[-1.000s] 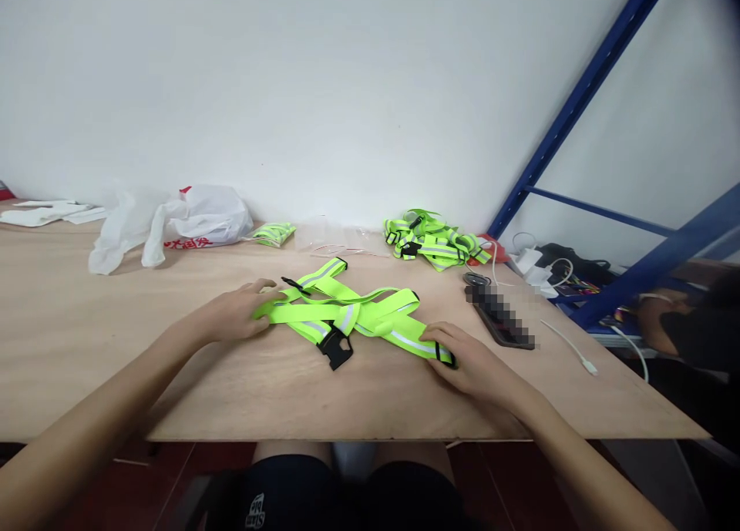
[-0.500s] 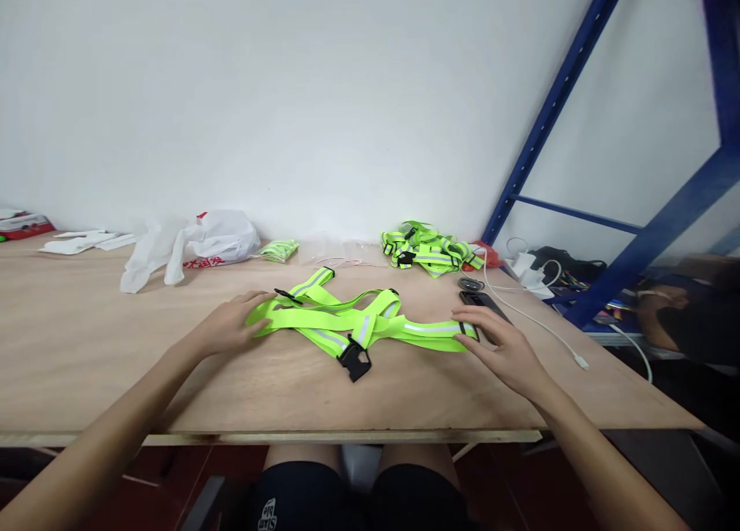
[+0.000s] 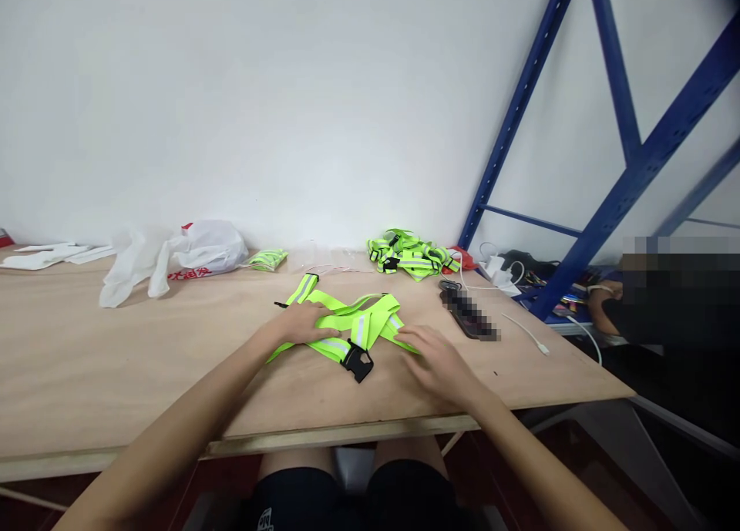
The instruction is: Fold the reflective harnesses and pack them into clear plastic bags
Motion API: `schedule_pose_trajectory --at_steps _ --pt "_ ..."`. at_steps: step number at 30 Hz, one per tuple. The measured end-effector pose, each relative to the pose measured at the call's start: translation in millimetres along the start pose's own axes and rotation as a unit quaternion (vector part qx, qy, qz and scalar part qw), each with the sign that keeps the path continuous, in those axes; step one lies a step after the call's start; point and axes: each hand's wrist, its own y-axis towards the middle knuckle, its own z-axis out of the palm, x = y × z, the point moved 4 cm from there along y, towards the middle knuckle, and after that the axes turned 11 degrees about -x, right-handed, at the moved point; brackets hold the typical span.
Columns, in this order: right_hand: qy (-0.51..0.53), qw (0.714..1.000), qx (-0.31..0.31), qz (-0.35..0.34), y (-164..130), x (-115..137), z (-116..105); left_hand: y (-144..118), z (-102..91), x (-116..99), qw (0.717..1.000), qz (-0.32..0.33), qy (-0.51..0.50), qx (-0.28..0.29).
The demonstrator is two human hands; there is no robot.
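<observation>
Reflective safety harness (image 3: 347,324), neon yellow-green with grey reflective stripes, one item, lies gathered on the plywood table (image 3: 116,377) in the head view, near the front edge and in front of the person. One black buckle (image 3: 357,361) of the harness rests on the wood at its near side, between the two hands. Left hand (image 3: 305,323), flat and palm down with fingers loosely spread, presses on the left part of the straps and grips nothing. Right hand (image 3: 435,359), also open and palm down, lies just right of the harness with its fingertips touching the right strap end; it holds nothing. One pile of further harnesses (image 3: 412,254) sits near the wall, well apart from the hands. One white plastic bag (image 3: 190,250) with red print lies at the far left, one blurred phone (image 3: 469,315) to the right of the harness, and one white cable (image 3: 527,332) beyond it. Compared with half a second ago, the harness is folded narrower: the right hand has brought the strap end inward, and both hands now lie closer together.
</observation>
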Motion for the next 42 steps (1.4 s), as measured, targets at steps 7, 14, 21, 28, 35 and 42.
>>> schedule_pose_trajectory --at_steps 7,14,21,28,35,42 --pt "-0.016 0.997 0.06 -0.041 6.3 64.9 45.7 4.2 0.8 12.8 0.998 -0.023 -0.032 -0.047" --pt "0.008 0.995 0.093 -0.026 8.5 69.9 55.1 -10.1 -13.0 50.3 0.977 -0.092 -0.188 -0.051" --pt "0.075 0.995 0.045 0.05 -29.7 10.8 16.3 -25.0 -19.2 104.6 0.929 -0.181 -0.293 -0.136" --pt "0.098 0.982 -0.053 0.154 -61.7 -55.1 -26.3 -38.8 -22.5 127.3 0.912 -0.226 -0.324 -0.112" --pt "0.092 0.964 -0.152 0.2 -86.4 -92.5 -63.4 -60.8 -34.5 113.1 0.957 -0.148 -0.25 -0.015" --pt "0.08 0.958 -0.17 0.215 -110.0 -109.1 -82.8 -108.1 -35.8 109.5 0.975 -0.176 -0.073 -0.111"
